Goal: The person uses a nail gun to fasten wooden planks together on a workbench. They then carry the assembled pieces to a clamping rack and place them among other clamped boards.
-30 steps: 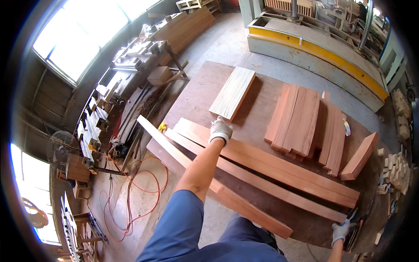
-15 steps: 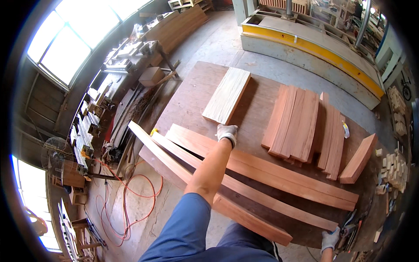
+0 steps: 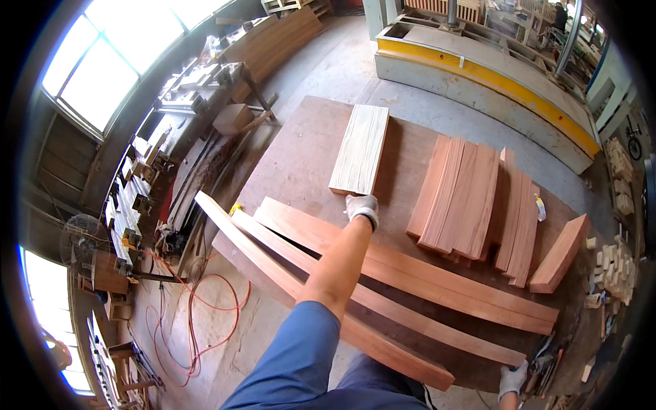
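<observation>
My left hand [image 3: 361, 208], in a pale work glove, is closed at the near right corner of a pale, rough-grained wooden block [image 3: 360, 149] lying on the brown tabletop [image 3: 283, 154]. Below that arm, long curved reddish wooden planks [image 3: 437, 277] run across the near side of the table. At lower right my right hand [image 3: 514, 378], gloved too, is against the end of a curved plank [image 3: 437, 324]; its fingers are too small and partly hidden to read. Another curved plank [image 3: 396, 352] lies nearest my body.
Several reddish curved pieces [image 3: 459, 195] lie side by side at right, beside a separate short block [image 3: 559, 254]. Hand tools [image 3: 543, 365] sit at the lower right edge. An orange hose [image 3: 236, 304] coils on the floor at left; a yellow-edged machine [image 3: 485, 89] stands beyond the table.
The pale block's near end has swung right, so the block lies straighter away from me. My left hand has moved slightly right with it. My right hand stays by the plank end.
</observation>
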The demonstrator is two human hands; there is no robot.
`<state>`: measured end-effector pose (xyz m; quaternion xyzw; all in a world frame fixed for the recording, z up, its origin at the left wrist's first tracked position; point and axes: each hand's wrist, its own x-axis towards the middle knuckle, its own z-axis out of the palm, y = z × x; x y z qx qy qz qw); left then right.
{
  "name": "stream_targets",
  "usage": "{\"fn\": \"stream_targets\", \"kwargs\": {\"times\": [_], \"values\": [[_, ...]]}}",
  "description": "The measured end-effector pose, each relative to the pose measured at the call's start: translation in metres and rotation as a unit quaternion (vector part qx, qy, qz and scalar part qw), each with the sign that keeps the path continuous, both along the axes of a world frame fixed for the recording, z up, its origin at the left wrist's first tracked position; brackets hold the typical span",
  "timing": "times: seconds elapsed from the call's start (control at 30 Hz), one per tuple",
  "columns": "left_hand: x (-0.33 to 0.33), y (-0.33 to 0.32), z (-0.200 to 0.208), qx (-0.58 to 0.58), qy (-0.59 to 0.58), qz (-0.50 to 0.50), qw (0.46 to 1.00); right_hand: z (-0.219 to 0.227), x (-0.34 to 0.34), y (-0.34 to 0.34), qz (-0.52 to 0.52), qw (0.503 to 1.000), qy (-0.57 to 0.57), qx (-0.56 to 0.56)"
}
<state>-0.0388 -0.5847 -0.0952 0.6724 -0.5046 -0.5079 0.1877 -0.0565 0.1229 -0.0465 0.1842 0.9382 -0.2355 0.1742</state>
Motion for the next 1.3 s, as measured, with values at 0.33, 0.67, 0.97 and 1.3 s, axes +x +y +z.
{"fn": "stream_targets", "kwargs": {"times": [0.33,0.67,0.97,1.3], "values": [[0.043,-0.14,-0.104,-0.08,-0.031,0.09,0.992,-0.04,0.004,0.041,0.008,1.0,0.01,0.025],[-0.03,0.027,-0.001,0.018,0.06,-0.067,0.996,-0.027,0.002,0.013,0.021,0.994,0.029,0.102],[-0.021,0.011,0.024,-0.053,-0.142,0.02,0.988,-0.004,0.0,-0.008,-0.021,0.989,-0.02,0.143],[0.063,-0.122,0.012,-0.042,-0.185,-0.178,0.966,-0.018,-0.001,0.024,0.007,0.994,-0.021,0.106]]}}
